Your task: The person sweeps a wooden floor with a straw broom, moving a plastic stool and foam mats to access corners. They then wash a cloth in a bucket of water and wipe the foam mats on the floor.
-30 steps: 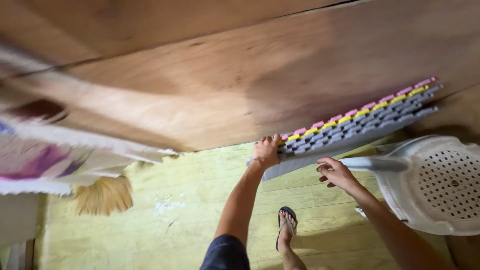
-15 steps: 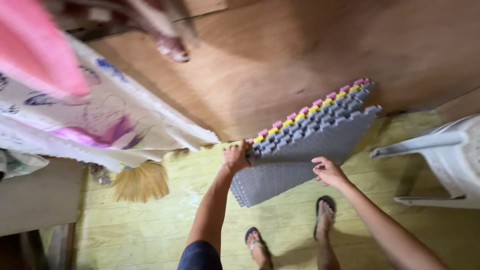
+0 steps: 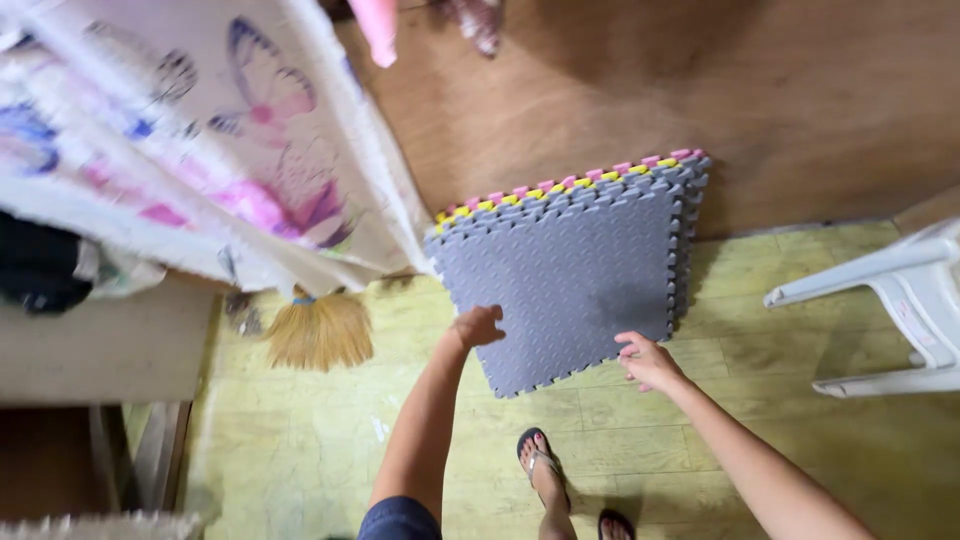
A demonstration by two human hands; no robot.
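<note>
A stack of interlocking foam mats (image 3: pixel 575 270) stands on edge, leaning against a brown wooden wall (image 3: pixel 760 90). The front mat is grey, with yellow and pink edges showing behind it at the top. My left hand (image 3: pixel 478 326) is curled, its knuckles against the lower left part of the grey mat's face. My right hand (image 3: pixel 648 360) has its fingers apart, fingertips touching the mat's bottom edge near the right corner. Neither hand is closed around the mats.
A straw broom (image 3: pixel 318 335) leans at the wall to the left. A butterfly-printed cloth (image 3: pixel 200 150) hangs over a pale tabletop (image 3: pixel 100 350). A white plastic chair (image 3: pixel 880 300) stands on the right. My sandalled foot (image 3: pixel 540 465) is on the yellow-green plank floor (image 3: pixel 300 440).
The mat stack swung from tilted to standing flat against the wall. My left hand came off its top edge and dropped to the grey face; my right hand stayed near the bottom edge.
</note>
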